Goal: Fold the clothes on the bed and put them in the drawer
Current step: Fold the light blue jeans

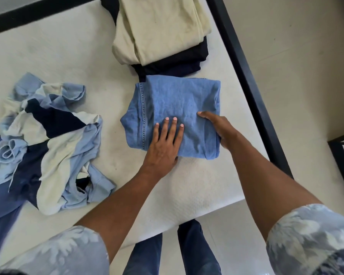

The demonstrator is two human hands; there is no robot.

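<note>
I see pale-stitched mid-blue denim [177, 104], a cream garment [159, 28], a navy garment [173, 62], a heap [48, 135] of light blue, cream and navy, a white bed [68, 56], its black frame [239, 62], and grey-blue sleeves [310, 241] blotched white.

Your left grip [165, 144] lies palm down, fingers straight and slightly spread, forearm reaching in from the lower left. Your right grip [219, 129] clasps the edge of the folded denim [177, 100], thumb on top, fingers apparently tucked beneath, out of sight.
</note>
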